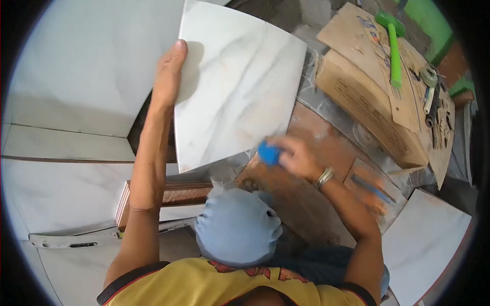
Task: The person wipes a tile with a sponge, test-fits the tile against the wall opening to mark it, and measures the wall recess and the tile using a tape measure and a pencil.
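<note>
A white marble-patterned tile (240,81) is held up and tilted in front of me. My left hand (171,66) is closed on its left edge, thumb on the face, the other fingers hidden behind. Close to the tile's lower right edge, my right hand (301,158) grips a small blue object (268,153), blurred, its kind unclear. Whether the blue object touches the tile I cannot tell. A watch (324,176) is on my right wrist. Beneath that hand lies a brownish, dusty floor (316,132).
At right, a cardboard box (367,97) bears a green mallet (394,51), a tape measure (429,77) and tools. Another white tile (423,245) leans lower right. Stacked tiles (168,199) and a spirit level (81,238) lie left. A trowel-like tool (375,190) rests on the floor.
</note>
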`<state>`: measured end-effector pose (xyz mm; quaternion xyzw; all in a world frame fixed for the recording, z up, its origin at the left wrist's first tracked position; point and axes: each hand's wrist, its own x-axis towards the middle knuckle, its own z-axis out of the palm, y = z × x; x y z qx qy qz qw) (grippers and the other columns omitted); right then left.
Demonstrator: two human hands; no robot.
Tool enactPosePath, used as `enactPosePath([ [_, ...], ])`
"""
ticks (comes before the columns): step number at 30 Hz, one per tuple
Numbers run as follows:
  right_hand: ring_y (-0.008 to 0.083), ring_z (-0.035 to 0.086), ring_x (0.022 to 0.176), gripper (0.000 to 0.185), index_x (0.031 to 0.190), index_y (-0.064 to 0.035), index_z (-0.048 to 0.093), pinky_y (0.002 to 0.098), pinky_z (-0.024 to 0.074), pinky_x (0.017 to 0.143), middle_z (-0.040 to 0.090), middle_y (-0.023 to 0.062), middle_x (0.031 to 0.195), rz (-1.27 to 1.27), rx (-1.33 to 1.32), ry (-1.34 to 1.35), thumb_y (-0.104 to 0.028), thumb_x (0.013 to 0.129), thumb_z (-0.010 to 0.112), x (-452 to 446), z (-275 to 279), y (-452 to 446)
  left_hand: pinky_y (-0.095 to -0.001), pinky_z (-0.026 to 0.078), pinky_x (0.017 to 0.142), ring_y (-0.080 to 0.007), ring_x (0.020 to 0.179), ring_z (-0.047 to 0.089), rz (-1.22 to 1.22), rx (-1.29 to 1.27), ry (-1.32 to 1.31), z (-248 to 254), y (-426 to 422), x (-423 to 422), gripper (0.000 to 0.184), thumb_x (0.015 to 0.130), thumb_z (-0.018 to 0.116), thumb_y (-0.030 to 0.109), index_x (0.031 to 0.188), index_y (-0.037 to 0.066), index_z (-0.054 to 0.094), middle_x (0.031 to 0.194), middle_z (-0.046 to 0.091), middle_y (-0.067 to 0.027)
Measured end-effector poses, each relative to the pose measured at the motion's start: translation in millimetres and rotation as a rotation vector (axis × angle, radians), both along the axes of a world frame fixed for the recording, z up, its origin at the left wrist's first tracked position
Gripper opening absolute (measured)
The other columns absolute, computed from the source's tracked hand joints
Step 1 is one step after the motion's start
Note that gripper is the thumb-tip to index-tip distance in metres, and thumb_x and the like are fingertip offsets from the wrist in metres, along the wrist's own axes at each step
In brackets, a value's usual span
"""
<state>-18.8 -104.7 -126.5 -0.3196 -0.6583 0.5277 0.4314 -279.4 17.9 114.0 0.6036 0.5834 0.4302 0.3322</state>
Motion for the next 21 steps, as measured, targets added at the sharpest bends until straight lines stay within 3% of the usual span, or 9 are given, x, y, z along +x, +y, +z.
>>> enactPosePath([
  [1,0.0216,0.062,0.110,0.046,0.126,-0.0026,0.062,0.0398,0.0479,0.102,0.066,0.0119,0.119,0.012,-0.275,0.186,-0.012,0.081,0.056,17.9,12.5,17.9,-0.0311,0.041,0.102,-0.0145,0.113,0.054,-0.001,-0.003,-0.016,2.7,-2.1,4.0,0.058,0.104,0.048,0.050,0.122,-0.002,0.066,0.120,0.064,-0.0059],
  [3,0.0227,0.061,0.112,0.053,0.138,0.0010,0.048,0.0404,0.0480,0.102,0.060,0.0144,0.127,-0.072,-0.759,0.851,-0.025,0.092,0.055,36.4,23.9,45.1,-0.0301,0.040,0.101,-0.0133,0.112,0.053,-0.019,0.032,-0.010,1.9,-1.4,8.9,0.056,0.105,0.048,0.049,0.120,-0.001,0.066,0.118,0.064,-0.0040],
  [4,0.0248,0.066,0.100,0.047,0.132,0.0008,0.054,0.0392,0.0534,0.090,0.067,0.0114,0.115,-0.184,-0.763,0.938,-0.024,0.093,0.061,36.8,26.3,55.9,-0.0297,0.040,0.101,-0.0131,0.111,0.053,-0.033,0.068,0.021,2.6,-0.1,8.6,0.055,0.105,0.047,0.049,0.120,-0.001,0.067,0.117,0.064,-0.0035],
  [7,0.0241,0.066,0.096,0.039,0.124,-0.0001,0.058,0.0387,0.0530,0.087,0.068,0.0111,0.111,-0.462,-0.152,0.290,-0.021,0.092,0.064,29.0,23.2,87.6,-0.0290,0.039,0.101,-0.0130,0.112,0.053,-0.036,0.093,0.062,2.4,-0.3,8.0,0.058,0.105,0.046,0.051,0.120,-0.001,0.066,0.116,0.064,-0.0028],
  [13,0.0325,0.064,0.083,0.031,0.116,-0.0023,0.062,0.0402,0.0516,0.078,0.067,0.0179,0.096,-0.925,0.138,0.175,-0.015,0.088,0.065,-13.9,95.8,167.5,-0.0297,0.039,0.100,-0.0156,0.110,0.052,0.192,0.081,0.132,9.3,-15.0,28.2,0.068,0.103,0.042,0.061,0.119,-0.002,0.065,0.113,0.062,-0.0043],
  [15,0.0358,0.063,0.085,0.032,0.114,-0.0030,0.062,0.0436,0.0508,0.081,0.067,0.0184,0.097,-0.837,0.294,0.204,-0.011,0.083,0.063,-31.2,126.1,164.5,-0.0305,0.039,0.098,-0.0170,0.108,0.051,0.224,0.167,0.138,12.2,-20.2,41.7,0.072,0.102,0.040,0.063,0.116,-0.003,0.064,0.113,0.061,-0.0058],
  [17,0.0333,0.064,0.095,0.036,0.116,-0.0054,0.063,0.0464,0.0493,0.090,0.067,0.0163,0.100,-0.640,0.667,0.163,-0.008,0.080,0.061,-68.0,128.6,127.6,-0.0313,0.039,0.099,-0.0183,0.108,0.051,0.242,0.177,0.145,7.4,-10.5,32.5,0.073,0.102,0.039,0.064,0.115,-0.004,0.064,0.114,0.061,-0.0077],
  [19,0.0312,0.064,0.103,0.041,0.119,-0.0071,0.065,0.0480,0.0463,0.099,0.068,0.0144,0.104,-0.239,0.846,0.037,-0.005,0.078,0.061,-90.8,87.6,68.4,-0.0315,0.039,0.099,-0.0188,0.109,0.051,0.265,0.141,0.178,5.6,-6.8,23.2,0.074,0.102,0.038,0.064,0.115,-0.005,0.063,0.116,0.061,-0.0092],
  [21,0.0298,0.065,0.102,0.040,0.118,-0.0091,0.066,0.0479,0.0487,0.097,0.069,0.0134,0.104,0.103,0.704,-0.156,-0.004,0.078,0.061,-71.9,34.1,23.7,-0.0311,0.039,0.100,-0.0186,0.111,0.051,0.293,0.070,0.225,6.5,-3.5,16.0,0.076,0.102,0.039,0.064,0.117,-0.007,0.063,0.119,0.061,-0.0102],
])
